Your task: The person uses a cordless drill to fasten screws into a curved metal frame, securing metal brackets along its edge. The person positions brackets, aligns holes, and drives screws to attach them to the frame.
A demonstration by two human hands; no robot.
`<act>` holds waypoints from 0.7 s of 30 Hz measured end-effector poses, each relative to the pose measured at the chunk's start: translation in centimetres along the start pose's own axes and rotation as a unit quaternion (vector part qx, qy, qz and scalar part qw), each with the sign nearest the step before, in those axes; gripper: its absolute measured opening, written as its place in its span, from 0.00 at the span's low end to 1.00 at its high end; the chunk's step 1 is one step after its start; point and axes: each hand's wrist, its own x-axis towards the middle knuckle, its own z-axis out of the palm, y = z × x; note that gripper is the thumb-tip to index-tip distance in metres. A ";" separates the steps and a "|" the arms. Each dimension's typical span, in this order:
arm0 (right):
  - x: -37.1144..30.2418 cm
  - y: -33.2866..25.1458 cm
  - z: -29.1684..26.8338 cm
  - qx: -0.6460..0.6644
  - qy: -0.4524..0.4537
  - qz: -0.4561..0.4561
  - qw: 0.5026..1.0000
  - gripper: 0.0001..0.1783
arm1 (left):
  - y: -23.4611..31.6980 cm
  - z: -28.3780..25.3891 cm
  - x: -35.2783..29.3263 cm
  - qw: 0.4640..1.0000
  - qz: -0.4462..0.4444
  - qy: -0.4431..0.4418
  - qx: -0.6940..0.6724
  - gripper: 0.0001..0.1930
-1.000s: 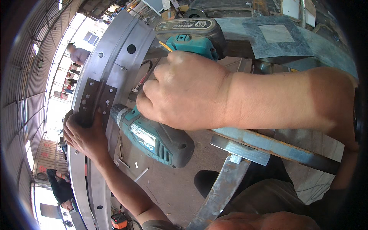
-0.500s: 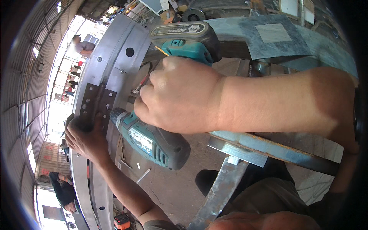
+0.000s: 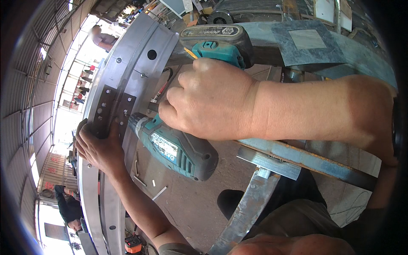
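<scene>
My right hand (image 3: 214,100) is wrapped round the grip of a teal and black cordless drill (image 3: 178,148), held sideways with its battery at the far end. The drill's chuck points left, close to a screw hole in a dark hinge (image 3: 120,106); whether the bit touches it, I cannot tell. That hinge, with a raised barrel and several holes, lies against a long pale metal frame (image 3: 131,55). My left hand (image 3: 100,146) grips the hinge's near part, thumb on its face and fingers reaching over the frame's outer side. The hand hides the hinge's lower portion.
Below the drill, a rusty steel bar (image 3: 314,161) and an upright metal strut (image 3: 250,208) stand near my body. A square plate (image 3: 310,42) lies on a curved beam behind. An orange and black tool (image 3: 133,243) sits low left. Other people are in the background.
The hinge and frame now appear slightly farther right in view, and the drill has shifted a little right and up with my hand. Both hands keep their hold.
</scene>
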 end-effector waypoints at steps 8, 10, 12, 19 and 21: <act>-0.3 0.2 0.5 0.008 0.055 0.012 0.998 0.06 | -0.5 0.2 -0.2 1.000 0.007 0.005 -0.009 0.34; -0.4 0.3 0.5 0.007 0.055 0.015 0.998 0.06 | -0.6 0.2 -0.2 1.000 0.010 0.001 -0.015 0.34; -0.5 0.5 0.5 0.000 0.049 0.017 0.999 0.07 | -0.6 0.2 -0.2 1.000 0.003 -0.011 -0.020 0.35; -0.5 0.8 0.2 -0.010 0.037 0.017 0.999 0.11 | -0.2 -0.3 -0.2 0.999 0.006 0.013 -0.036 0.30; -0.4 0.9 0.1 -0.005 0.015 0.022 1.000 0.13 | -0.1 -0.4 -0.2 0.999 -0.003 0.009 -0.034 0.31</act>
